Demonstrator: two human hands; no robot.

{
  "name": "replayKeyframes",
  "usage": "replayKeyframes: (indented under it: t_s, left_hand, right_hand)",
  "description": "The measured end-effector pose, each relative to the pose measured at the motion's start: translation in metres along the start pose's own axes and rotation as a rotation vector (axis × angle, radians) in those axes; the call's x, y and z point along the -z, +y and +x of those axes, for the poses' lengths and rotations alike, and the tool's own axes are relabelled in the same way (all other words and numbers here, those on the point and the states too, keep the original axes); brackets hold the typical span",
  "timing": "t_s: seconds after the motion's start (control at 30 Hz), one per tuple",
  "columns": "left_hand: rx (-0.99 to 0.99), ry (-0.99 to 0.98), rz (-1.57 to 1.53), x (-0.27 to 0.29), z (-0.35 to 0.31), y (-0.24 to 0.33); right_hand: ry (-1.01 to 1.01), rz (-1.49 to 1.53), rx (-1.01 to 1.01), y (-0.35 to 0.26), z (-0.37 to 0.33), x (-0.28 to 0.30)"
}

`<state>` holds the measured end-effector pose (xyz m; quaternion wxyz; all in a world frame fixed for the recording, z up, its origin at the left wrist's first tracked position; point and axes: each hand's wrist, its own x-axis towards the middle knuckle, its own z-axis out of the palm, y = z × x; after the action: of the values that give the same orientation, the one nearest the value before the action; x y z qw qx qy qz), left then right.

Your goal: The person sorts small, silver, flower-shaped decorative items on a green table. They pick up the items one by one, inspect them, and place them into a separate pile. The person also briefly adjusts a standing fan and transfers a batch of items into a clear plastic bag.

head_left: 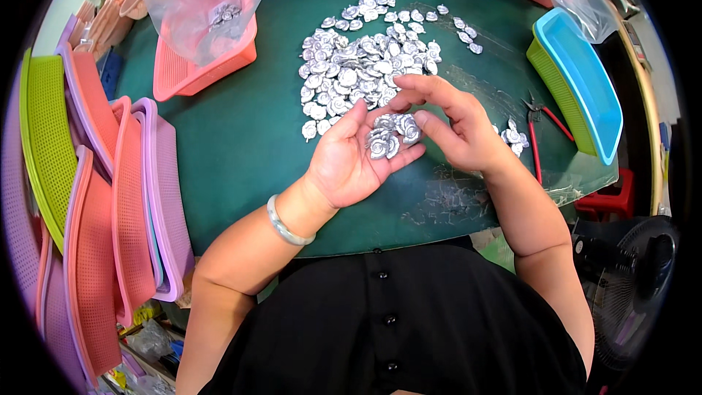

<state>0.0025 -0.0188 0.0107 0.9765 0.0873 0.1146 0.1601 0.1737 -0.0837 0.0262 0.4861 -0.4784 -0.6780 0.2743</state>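
Several small silver rose-shaped metal pieces (387, 136) rest in the upturned palm of my left hand (349, 157), whose fingers cup them loosely. My right hand (457, 128) hovers over that palm with fingers curved and apart. Its thumb tip is at the edge of the held pieces, and nothing shows gripped in it. Just beyond both hands lies a large spread of the same silver roses (358, 66). A smaller cluster of roses (514, 137) is partly hidden behind my right wrist.
Red-handled pliers (536, 128) lie open at the right, beside a green basket (559, 84) with a blue basket (581, 80) in it. At the back left, a pink basket (208, 77) is lined with a plastic bag. Stacked baskets (95, 249) crowd the left edge. A fan (636, 285) stands lower right.
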Motion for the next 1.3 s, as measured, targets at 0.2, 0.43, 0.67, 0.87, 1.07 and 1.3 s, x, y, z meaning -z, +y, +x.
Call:
replayKeyframes:
  t_s: [0.2, 0.43, 0.67, 0.87, 1.07, 1.3]
  left_hand:
    - [-0.006, 0.004, -0.012, 0.0038, 0.0014, 0.0043]
    - [0.013, -0.079, -0.014, 0.0064, 0.0014, 0.0071]
    - [0.035, -0.060, -0.088, 0.0019, 0.0007, 0.0068]
    - [0.009, -0.031, -0.072, -0.0012, 0.0018, 0.0060]
    - [-0.004, -0.026, -0.028, 0.0042, 0.0025, 0.0044]
    - [-0.020, 0.048, -0.008, 0.0054, 0.0022, 0.0042]
  right_hand:
    - [-0.031, -0.083, 0.038, -0.0003, 0.0025, 0.0019]
    - [-0.029, -0.119, 0.044, 0.0003, 0.0025, 0.0030]
    - [-0.018, -0.057, 0.042, -0.0006, 0.0018, 0.0032]
    - [0.005, 0.021, 0.007, -0.0011, 0.0016, 0.0014]
    - [0.006, 0.108, -0.006, 0.0015, 0.0014, 0.0012]
    - [0.000, 0.099, -0.049, -0.0006, -0.0002, 0.0023]
